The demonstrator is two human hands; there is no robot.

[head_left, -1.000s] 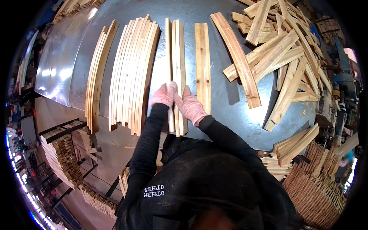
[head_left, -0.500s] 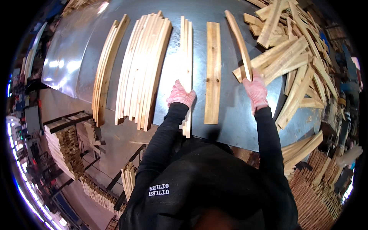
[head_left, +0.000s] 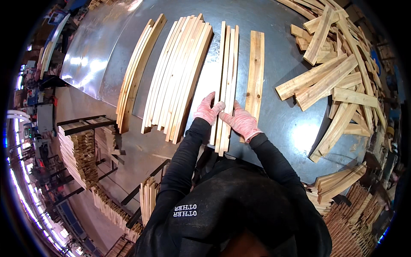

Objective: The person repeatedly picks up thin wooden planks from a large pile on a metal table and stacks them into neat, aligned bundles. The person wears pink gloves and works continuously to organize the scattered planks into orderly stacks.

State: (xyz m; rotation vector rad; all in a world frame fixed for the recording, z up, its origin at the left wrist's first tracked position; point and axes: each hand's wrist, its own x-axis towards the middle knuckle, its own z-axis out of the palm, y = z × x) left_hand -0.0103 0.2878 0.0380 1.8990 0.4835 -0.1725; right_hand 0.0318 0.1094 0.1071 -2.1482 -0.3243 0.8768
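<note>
Moved: right hand (head_left: 243, 122), from a slat lying farther right to the narrow set of slats (head_left: 230, 73), mid-table. Left hand (head_left: 208, 110): opposite side of set. Hands, 2: thumbs over slats, fingertips partly hidden; pinching or merely pressing, cannot tell. Loose pile (head_left: 327, 81), 1: cut off above. Bench (head_left: 287, 128): grey metal, glare-spotted. Room: stacked wood (head_left: 77, 156), lower left; rim dark.
</note>
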